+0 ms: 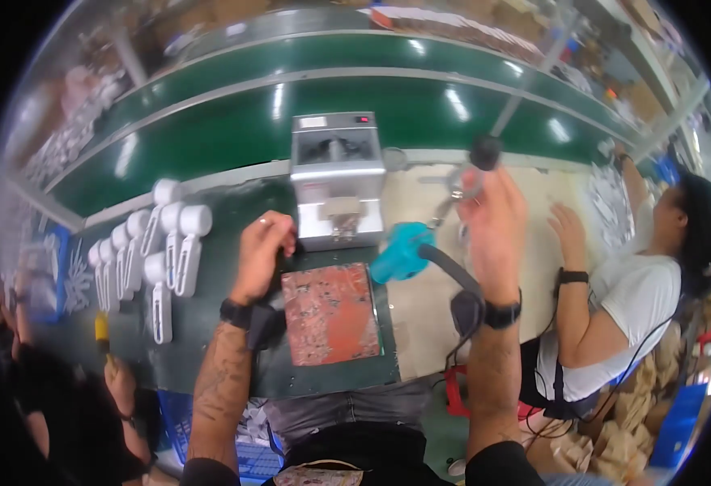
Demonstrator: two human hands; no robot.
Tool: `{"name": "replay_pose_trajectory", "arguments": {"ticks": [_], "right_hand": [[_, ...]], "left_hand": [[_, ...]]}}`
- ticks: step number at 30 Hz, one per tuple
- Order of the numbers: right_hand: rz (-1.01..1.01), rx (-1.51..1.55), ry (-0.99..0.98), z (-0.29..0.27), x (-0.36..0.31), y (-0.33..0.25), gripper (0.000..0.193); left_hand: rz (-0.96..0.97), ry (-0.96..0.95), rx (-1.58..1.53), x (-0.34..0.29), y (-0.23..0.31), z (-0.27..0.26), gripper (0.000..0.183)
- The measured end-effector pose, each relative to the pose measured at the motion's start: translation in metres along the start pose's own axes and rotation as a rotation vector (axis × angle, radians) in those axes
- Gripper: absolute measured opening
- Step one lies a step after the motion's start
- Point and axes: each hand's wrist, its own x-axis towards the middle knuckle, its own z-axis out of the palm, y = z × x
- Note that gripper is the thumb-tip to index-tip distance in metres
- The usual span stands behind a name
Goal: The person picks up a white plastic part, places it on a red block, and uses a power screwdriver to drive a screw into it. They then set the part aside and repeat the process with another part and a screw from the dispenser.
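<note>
My right hand (pixel 493 223) is raised at the far right of the bench, fingers curled around a hanging turquoise power screwdriver (pixel 400 253) whose black cable loops down past my wrist. My left hand (pixel 262 251) rests loosely curled, holding nothing, on the green mat beside the small grey machine (pixel 338 178). The tool's blunt, bright body hangs tilted over the mottled red-brown pad (pixel 329 312).

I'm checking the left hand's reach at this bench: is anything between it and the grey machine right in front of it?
Nothing visible stands between them. The left hand rests on the green bench top right beside the grey machine, at its lower left corner. The reddish mat lies nearer the person, and the white parts lie off to the left.
</note>
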Motion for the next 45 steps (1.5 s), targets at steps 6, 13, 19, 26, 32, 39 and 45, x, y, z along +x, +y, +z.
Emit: {"name": "replay_pose_trajectory", "arguments": {"ticks": [6, 13, 19, 26, 32, 39, 45], "right_hand": [[-0.05, -0.023, -0.047, -0.023, -0.065, -0.03, 0.031], [-0.152, 0.024, -0.259, -0.024, -0.153, -0.067, 0.028], [0.112, -0.267, -0.144, -0.057, -0.23, -0.111, 0.024], [0.427, -0.225, -0.398, 0.002, -0.235, -0.093, 0.025], [0.641, -0.328, -0.779, -0.069, -0.364, -0.156, 0.031], [0.553, -0.395, -1.342, 0.001, -0.187, -0.091, 0.04], [0.525, -0.785, -1.553, -0.008, -0.221, 0.039, 0.035]], "left_hand": [[0.001, -0.035, -0.004, -0.001, -0.006, -0.003, 0.023], [-0.064, -0.066, 0.045, 0.005, -0.01, 0.005, 0.021], [0.004, 0.008, -0.018, 0.004, -0.017, 0.004, 0.02], [0.023, -0.037, 0.087, 0.01, -0.021, -0.003, 0.026], [-0.05, -0.04, -0.009, 0.012, -0.017, -0.007, 0.024], [-0.002, -0.097, -0.028, 0.005, -0.02, 0.005, 0.02], [0.002, -0.121, -0.026, 0.0, -0.019, 0.004, 0.023]]}}
